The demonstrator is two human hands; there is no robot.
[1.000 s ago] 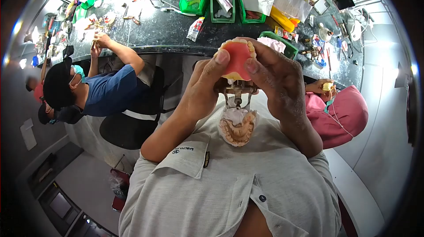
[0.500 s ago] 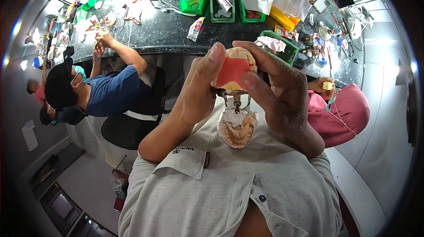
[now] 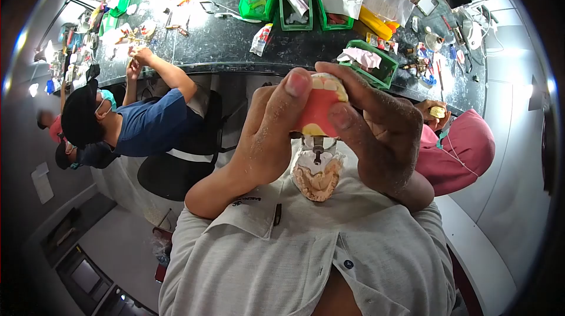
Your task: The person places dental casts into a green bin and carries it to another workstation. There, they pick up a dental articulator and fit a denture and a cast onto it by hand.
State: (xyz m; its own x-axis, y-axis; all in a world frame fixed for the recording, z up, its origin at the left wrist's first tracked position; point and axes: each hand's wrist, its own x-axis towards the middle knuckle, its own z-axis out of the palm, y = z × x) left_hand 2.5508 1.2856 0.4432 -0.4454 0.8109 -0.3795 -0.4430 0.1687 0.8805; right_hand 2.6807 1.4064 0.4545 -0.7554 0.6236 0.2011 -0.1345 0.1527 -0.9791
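Between my two hands is a dental model (image 3: pixel 313 110) with a pink palate plate and a row of pale teeth along its far rim. My left hand (image 3: pixel 272 119) grips its left side, the thumb pressed on the rim near the teeth. On the other side my right hand (image 3: pixel 379 125) is wrapped round it, thumb on the pink plate and fingers behind. Whitish dust coats both hands. A metal articulator hinge (image 3: pixel 318 150) joins this model to a lower plaster cast (image 3: pixel 318 179), which hangs open toward my shirt.
Beyond my hands runs a dark workbench (image 3: pixel 206 42) with green bins (image 3: pixel 296 7), a small packet (image 3: pixel 261 39) and scattered tools. A co-worker in blue (image 3: pixel 150 125) sits at left; another in a pink head covering (image 3: pixel 465 151) holds a yellowish model (image 3: pixel 437 112) at right.
The pink-plated model has shifted slightly right and tipped, and my left thumb presses more onto its rim. The lower cast has dropped a little. Both hands keep their hold.
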